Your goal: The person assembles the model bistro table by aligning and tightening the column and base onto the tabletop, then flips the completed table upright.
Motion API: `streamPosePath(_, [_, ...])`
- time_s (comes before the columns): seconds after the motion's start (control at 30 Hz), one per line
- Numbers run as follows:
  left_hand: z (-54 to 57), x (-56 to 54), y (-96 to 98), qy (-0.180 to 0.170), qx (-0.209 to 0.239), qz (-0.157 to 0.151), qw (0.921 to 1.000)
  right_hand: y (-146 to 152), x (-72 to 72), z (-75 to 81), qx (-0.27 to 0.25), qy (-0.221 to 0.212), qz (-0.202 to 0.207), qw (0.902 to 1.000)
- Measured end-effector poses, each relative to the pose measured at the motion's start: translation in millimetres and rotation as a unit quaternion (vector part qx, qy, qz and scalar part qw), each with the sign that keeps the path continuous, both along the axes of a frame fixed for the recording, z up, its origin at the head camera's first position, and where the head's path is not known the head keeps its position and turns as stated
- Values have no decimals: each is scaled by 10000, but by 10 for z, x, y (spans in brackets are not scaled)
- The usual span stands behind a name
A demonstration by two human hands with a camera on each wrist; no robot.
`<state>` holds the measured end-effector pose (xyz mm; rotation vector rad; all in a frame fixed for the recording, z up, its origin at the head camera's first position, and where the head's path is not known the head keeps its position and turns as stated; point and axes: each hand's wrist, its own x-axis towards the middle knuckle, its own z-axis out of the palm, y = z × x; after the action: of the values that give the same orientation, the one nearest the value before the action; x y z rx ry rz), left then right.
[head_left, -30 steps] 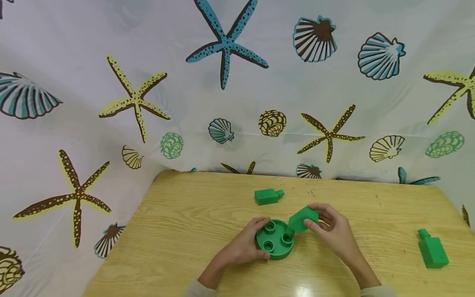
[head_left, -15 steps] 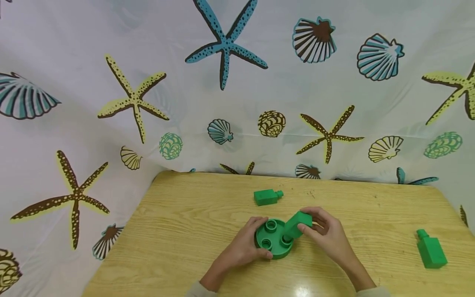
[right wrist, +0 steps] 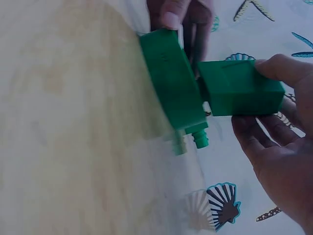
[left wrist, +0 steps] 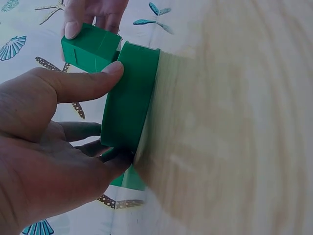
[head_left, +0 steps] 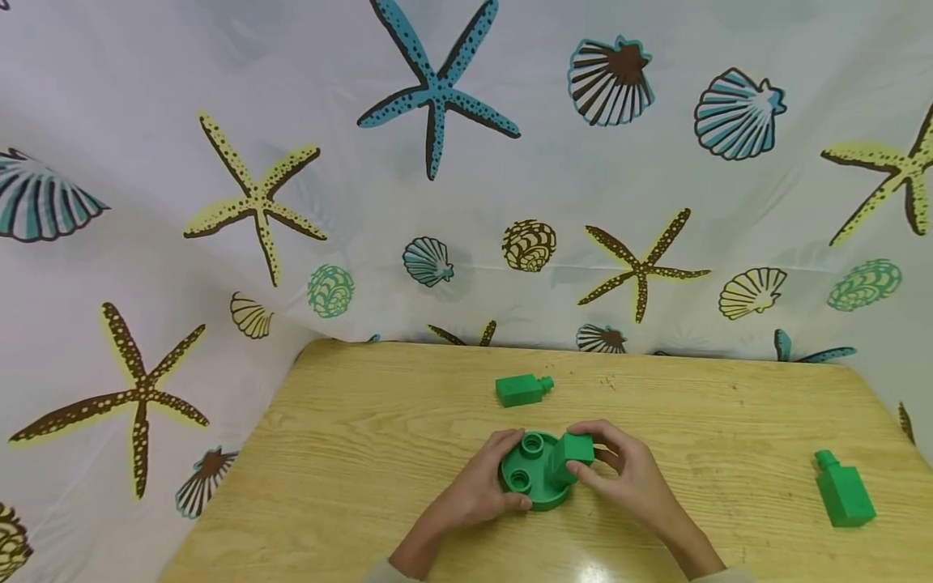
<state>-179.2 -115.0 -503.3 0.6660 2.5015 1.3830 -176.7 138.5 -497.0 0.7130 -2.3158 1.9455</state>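
A round green base [head_left: 538, 468] with a raised rim lies on the table, and my left hand [head_left: 474, 490] grips its left side, thumb in front and fingers behind. Two ring-shaped sockets show open on its left half. My right hand [head_left: 630, 478] pinches a green rectangular block [head_left: 577, 450] between thumb and fingers. That block stands nearly upright over the base's right socket, which it hides. In the right wrist view the block's [right wrist: 239, 90] narrow neck end meets the socket side of the base [right wrist: 171, 78]. The left wrist view shows my left thumb pressed on the base's rim [left wrist: 129, 98].
Another green block [head_left: 519, 391] with a ridged neck lies behind the base. A similar one [head_left: 845, 492] lies far to the right. Behind the wooden table [head_left: 364, 421] hangs a pale cloth [head_left: 466, 194] printed with starfish and shells.
My right hand has moved left and swung the block from a slant to nearly upright over the right socket. My left hand keeps its grip on the base.
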Motion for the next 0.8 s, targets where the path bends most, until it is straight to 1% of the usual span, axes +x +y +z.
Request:
streamPosePath(0.2, [-6, 5, 2, 42, -25, 126, 9999, -13, 12, 11, 129, -142, 52, 9998])
streamPosePath(0.5, [8, -39, 45, 150, -22, 133, 9998, 141, -25, 48, 48, -10, 681, 9977])
streamPosePath(0.57, [5, -42, 52, 203, -38, 122, 9997, 162, -20, 49, 75, -4, 722, 9974])
streamPosePath(0.7, [-9, -43, 29, 234, -43, 85, 9997, 169, -3, 60, 212, 16, 675, 9975])
streamPosePath(0.8, [-14, -42, -1, 254, -37, 88, 9996, 187, -5, 85, 262, -33, 843, 9961])
